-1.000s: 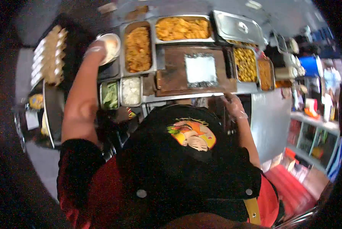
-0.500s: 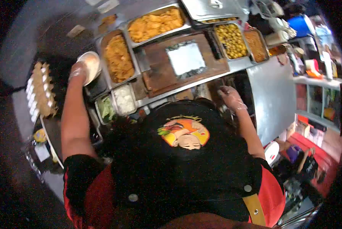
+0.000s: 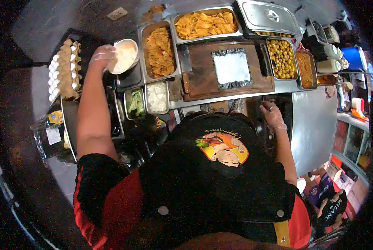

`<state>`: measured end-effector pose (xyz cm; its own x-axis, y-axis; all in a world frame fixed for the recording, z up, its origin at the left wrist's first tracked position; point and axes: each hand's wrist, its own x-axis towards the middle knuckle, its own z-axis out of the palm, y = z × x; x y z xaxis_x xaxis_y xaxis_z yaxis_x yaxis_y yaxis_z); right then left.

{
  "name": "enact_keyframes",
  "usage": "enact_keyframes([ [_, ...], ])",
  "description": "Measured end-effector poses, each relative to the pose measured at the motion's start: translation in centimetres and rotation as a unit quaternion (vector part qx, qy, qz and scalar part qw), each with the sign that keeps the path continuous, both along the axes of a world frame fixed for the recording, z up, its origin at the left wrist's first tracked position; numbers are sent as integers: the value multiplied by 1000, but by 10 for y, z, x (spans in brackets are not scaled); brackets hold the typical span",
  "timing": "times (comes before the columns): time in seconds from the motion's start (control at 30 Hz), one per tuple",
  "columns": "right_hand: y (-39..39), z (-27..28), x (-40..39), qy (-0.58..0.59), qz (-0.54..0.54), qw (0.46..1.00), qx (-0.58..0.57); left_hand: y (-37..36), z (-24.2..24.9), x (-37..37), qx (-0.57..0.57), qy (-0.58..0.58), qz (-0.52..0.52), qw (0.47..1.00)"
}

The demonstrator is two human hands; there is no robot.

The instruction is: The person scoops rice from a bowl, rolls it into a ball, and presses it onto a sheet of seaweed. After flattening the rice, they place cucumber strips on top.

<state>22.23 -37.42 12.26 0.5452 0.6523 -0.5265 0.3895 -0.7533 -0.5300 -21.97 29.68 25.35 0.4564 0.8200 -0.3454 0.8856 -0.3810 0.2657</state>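
Note:
In a clear glove, my left hand (image 3: pixel 103 57) grips the rim of a white bowl (image 3: pixel 132 46) from its left side. Pale shredded food (image 3: pixel 123 58) fills much of the bowl, which is tilted toward me. A tray of orange-brown shredded filling (image 3: pixel 160 52) is just right of it. My right hand (image 3: pixel 273 115), also gloved, hovers below the counter's front edge, fingers loosely bent and nothing seen in them. On the wooden cutting board (image 3: pixel 197 62) lies a dark nori sheet (image 3: pixel 244 83) with a white rectangular layer (image 3: pixel 231 68) over most of it.
Egg cartons with several white eggs (image 3: pixel 55 81) stand at left. Around the board are trays of orange chips (image 3: pixel 207 24), small yellow-brown balls (image 3: pixel 282 62), brown sauce (image 3: pixel 306 68), sliced greens (image 3: pixel 135 103) and white chunks (image 3: pixel 157 96). A steel lid (image 3: pixel 270 16) sits behind. People (image 3: pixel 332 206) appear lower right.
The camera view has turned, so the counter and trays appear farther right. My left hand still holds the bowl, and more of its contents shows. My right hand stays near the counter's front edge.

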Motion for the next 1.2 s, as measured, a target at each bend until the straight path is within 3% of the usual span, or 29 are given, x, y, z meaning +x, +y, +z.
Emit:
enact_keyframes([
  [0.07,-1,-5,3,-48,19,998,-18,25,-13,-14,144,11,-236,961],
  [0.13,14,27,1,7,4,999,-47,-32,38,30,43,-83,34,995],
  [0.23,11,16,2,-9,-6,999,-46,-95,63,70,-2,-176,71,982],
  [0.3,14,19,3,5,-8,999,-44,-122,52,90,-168,-357,109,912],
  [0.33,12,9,4,9,-9,1000,-8,-151,45,111,-138,-349,50,926],
  [0.4,19,3,2,17,-10,1000,23,-197,-3,146,-285,-391,29,875],
  [0.43,32,11,-2,28,-17,999,28,-223,-32,166,-254,-361,-59,895],
  [0.5,56,24,-6,44,-21,998,28,-291,-69,212,-323,-335,-68,883],
  [0.53,69,30,-6,65,16,997,40,-304,-120,222,-354,-356,-75,862],
  [0.6,92,17,-5,87,57,993,49,-337,-182,244,-396,-380,-30,835],
  [0.67,107,-13,-6,34,143,984,106,-357,-204,257,-413,-338,25,845],
  [0.8,142,-26,-6,-47,207,966,150,-367,-231,245,-353,-242,-4,904],
  [0.87,158,-43,-1,-85,282,931,217,-375,-242,229,-340,-366,19,866],
  [1.0,181,-58,-2,-87,354,889,278,-386,-272,221,-197,-402,38,893],
  [1.03,186,-60,-3,-82,363,885,279,-391,-258,226,-192,-402,48,894],
  [1.1,194,-67,-4,-92,417,871,243,-400,-224,235,-123,-227,56,964],
  [1.2,199,-76,0,-90,464,846,245,-400,-222,234,-141,-265,52,952],
])
